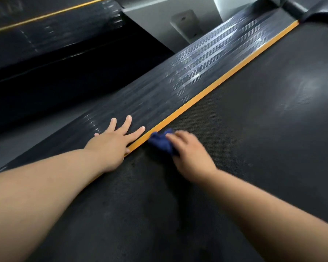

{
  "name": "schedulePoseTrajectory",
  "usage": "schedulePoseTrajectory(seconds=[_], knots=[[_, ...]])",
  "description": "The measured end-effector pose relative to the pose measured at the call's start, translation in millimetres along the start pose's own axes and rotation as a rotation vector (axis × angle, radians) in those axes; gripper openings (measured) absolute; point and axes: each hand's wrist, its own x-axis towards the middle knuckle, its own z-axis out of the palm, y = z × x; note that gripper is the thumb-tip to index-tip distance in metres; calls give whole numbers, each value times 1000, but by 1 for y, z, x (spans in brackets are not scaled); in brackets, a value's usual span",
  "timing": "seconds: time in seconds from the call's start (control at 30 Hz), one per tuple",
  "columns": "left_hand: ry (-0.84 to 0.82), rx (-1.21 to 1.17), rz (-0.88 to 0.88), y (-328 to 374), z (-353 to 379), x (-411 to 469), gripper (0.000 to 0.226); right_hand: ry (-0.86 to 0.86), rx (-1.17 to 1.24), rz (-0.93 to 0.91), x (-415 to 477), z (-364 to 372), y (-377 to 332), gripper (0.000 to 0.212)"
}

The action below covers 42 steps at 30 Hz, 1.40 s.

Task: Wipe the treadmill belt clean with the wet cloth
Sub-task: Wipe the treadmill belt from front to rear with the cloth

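Observation:
The black textured treadmill belt (pixel 254 120) fills the right and lower part of the head view. My right hand (pixel 189 154) presses a crumpled dark blue cloth (pixel 160 141) onto the belt, right beside the orange strip (pixel 212 87) along the belt's left edge. My left hand (pixel 114 140) lies flat with fingers spread on the ribbed grey side rail (pixel 178 76), its heel over the orange strip. It holds nothing. Part of the cloth is hidden under my right fingers.
A second treadmill with its own orange line (pixel 45 15) stands at the upper left, across a dark gap (pixel 64 76). A grey upright post base (pixel 186 25) rises at the rail's far end. The black motor cover (pixel 314 10) closes the belt's far end.

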Motion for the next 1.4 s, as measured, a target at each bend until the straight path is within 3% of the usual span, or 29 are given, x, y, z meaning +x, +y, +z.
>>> schedulePoseTrajectory(seconds=[0.1,0.2,0.3,0.43,0.53,0.6,0.7,0.73,0.8,0.9,0.97,1.03,1.1,1.17,1.4], knots=[[-13,2,1,-1,-1,0,75,246,66,387,39,-23,23,44],[-18,10,4,-1,-1,1,75,238,46,572,58,-27,24,42],[-10,-8,0,-1,-1,0,73,177,81,501,43,-4,-14,39],[1,-37,-7,-2,-1,0,80,-10,138,205,10,40,-79,38],[6,-33,-10,-3,1,1,80,56,37,114,13,35,-69,33],[4,-22,-1,-2,0,2,75,141,-29,212,24,18,-40,32],[-3,-16,0,-4,2,3,75,325,39,595,44,-4,-1,30],[-3,-20,0,-4,2,3,76,345,68,642,47,-5,-1,28],[2,-30,8,-3,0,2,75,251,80,574,38,5,-22,26],[12,-46,8,-4,0,3,82,42,125,317,8,30,-76,34],[21,-45,2,-4,1,3,89,-9,102,197,2,29,-79,38],[2,-55,11,-3,-1,1,84,100,35,243,14,18,-51,39],[-10,-71,22,-2,-3,-1,79,262,16,476,26,-3,-17,37],[-10,-72,28,-1,-3,-2,78,256,-36,616,31,-12,-6,33],[-28,-65,83,-25,-4,-11,83,-15,6,278,-1,35,-88,30]])
